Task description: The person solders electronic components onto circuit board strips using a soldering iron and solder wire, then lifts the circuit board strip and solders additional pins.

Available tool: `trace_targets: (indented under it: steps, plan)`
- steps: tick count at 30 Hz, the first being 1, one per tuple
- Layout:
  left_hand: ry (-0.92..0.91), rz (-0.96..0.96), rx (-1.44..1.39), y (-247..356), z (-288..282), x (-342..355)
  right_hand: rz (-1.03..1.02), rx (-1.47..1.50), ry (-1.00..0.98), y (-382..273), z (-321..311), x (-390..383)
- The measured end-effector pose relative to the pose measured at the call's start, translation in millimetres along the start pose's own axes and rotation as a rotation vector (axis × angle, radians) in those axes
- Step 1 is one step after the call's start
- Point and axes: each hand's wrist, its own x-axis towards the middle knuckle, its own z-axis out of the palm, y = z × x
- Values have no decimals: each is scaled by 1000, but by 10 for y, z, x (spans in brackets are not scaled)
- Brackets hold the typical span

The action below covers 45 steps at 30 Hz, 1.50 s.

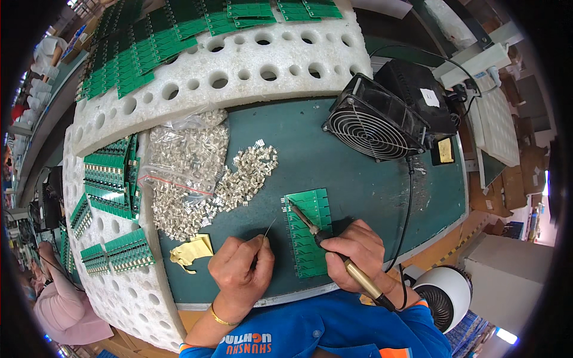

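A green circuit board panel (313,250) lies on the dark green work mat (292,131), with small white connectors (285,206) along its upper left edge and pins down its left side. My right hand (358,250) is closed around a soldering iron (360,278), whose tip reaches the board's upper left corner; whether it touches a joint is too small to tell. Left of the board, my left hand (242,268) pinches a thin solder wire (271,226) that points up and to the right, apart from the board.
Loose white connectors (248,176) spill beside a clear plastic bag (188,143). Yellow paper (192,252) lies near my left hand. White foam boards (233,74) carry stacked green panels (149,45). A black fan (376,122) stands far right; the iron's cable (409,209) runs past it.
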Motion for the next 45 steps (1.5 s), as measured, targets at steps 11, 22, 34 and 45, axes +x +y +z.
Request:
trace_targets:
  steps: [11,22,34,45]
  plan:
    - [-31,-18,11,17,-24,-24,-22,6,3,-7,-9,5]
    - [-7,-68,18,44,-23,46,27,15,31,45,-43,28]
    - [-7,-77,1,20,-2,43,40,24,2,68,-26,40]
    - [-8,-48,0,11,-3,51,36,31,42,76,5,55]
